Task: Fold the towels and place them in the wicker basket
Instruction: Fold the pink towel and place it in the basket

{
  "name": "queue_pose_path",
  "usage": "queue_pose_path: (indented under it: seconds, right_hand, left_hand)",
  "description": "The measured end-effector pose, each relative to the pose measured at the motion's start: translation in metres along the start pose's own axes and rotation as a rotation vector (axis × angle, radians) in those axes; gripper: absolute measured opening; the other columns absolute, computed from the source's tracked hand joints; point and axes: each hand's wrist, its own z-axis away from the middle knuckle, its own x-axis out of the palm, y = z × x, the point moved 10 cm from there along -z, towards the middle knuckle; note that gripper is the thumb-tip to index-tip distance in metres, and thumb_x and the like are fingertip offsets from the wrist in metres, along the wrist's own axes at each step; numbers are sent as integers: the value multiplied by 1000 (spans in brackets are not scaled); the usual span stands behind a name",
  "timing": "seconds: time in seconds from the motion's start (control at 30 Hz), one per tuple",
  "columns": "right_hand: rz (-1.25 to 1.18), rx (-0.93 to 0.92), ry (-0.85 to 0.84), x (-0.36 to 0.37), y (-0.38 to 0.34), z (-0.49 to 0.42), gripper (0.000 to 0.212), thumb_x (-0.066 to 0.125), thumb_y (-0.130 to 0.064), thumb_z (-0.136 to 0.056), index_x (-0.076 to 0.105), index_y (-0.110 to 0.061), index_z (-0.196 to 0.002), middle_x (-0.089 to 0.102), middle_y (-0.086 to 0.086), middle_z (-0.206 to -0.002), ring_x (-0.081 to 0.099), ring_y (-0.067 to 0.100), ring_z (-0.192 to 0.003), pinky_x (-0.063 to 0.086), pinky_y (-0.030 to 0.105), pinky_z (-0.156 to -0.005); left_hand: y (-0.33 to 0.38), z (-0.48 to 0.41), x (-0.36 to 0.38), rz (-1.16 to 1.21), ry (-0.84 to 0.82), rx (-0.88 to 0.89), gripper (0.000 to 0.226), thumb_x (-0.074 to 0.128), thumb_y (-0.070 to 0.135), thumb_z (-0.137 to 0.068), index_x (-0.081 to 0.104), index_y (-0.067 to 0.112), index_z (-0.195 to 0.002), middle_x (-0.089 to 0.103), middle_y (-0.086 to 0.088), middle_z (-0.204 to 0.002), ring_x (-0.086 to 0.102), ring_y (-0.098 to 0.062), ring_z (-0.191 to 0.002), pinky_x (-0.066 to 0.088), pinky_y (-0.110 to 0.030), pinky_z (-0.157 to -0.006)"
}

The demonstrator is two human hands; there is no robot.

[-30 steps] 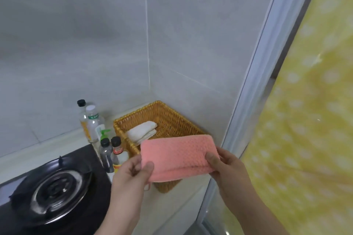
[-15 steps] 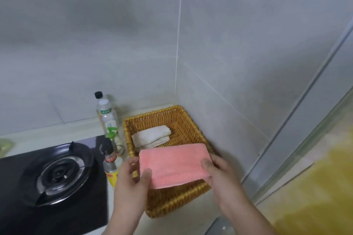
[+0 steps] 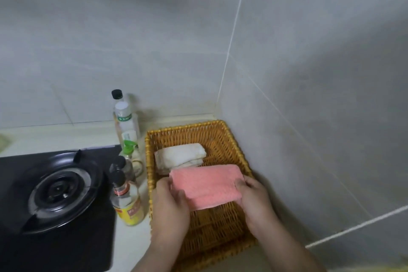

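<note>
A folded pink towel (image 3: 207,185) hangs low over the inside of the wicker basket (image 3: 187,130), which stands in the tiled corner of the counter. My left hand (image 3: 170,203) grips the towel's left end and my right hand (image 3: 254,199) grips its right end. Behind the pink towel a folded white towel (image 3: 180,155) lies in the basket's far left part, partly hidden by the pink one.
Several bottles (image 3: 127,130) stand in a row tight against the basket's left wall. A black gas hob with a round burner (image 3: 59,190) fills the counter to the left. Grey tiled walls (image 3: 309,95) close in behind and right of the basket.
Both hands have carried the pink towel forward and down, from in front of the basket to inside its rim. The view has swung left, away from the yellow curtain.
</note>
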Motion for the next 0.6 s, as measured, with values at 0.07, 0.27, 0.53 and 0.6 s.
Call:
queue_pose_path:
  seconds: [0.07,0.27,0.53,0.6]
  right_hand:
    - [15,18,-1,2,0,-13,39,54,-33,-96,57,-21,-133,64,-2,-127,61,20,-115,48,47,-104]
    - [46,48,-28,25,10,-51,33,56,-27,-97,56,-31,-129,59,0,-129,60,21,-113,54,45,-96]
    - [-11,128,-40,63,44,-97,26,60,-24,-94,61,-31,-119,61,3,-125,62,24,-109,53,46,-97]
    - [-10,141,-51,68,48,-105,23,63,-24,-93,62,-33,-114,63,2,-121,63,23,-107,54,45,-96]
  left_hand:
    - [-11,-5,16,-3,7,-23,25,52,11,-94,47,17,-118,50,-2,-112,47,-16,-101,39,-31,-88]
    - [-59,-16,44,169,205,-405,24,49,9,-95,49,6,-119,55,-10,-114,54,-26,-104,41,-32,-84]
    - [-124,-18,95,757,395,-948,57,76,21,-76,56,13,-130,64,-12,-115,62,-33,-102,51,-48,-94]
    - [-140,-25,104,824,423,-966,51,75,22,-77,60,17,-125,66,-12,-113,64,-34,-98,53,-53,-92]
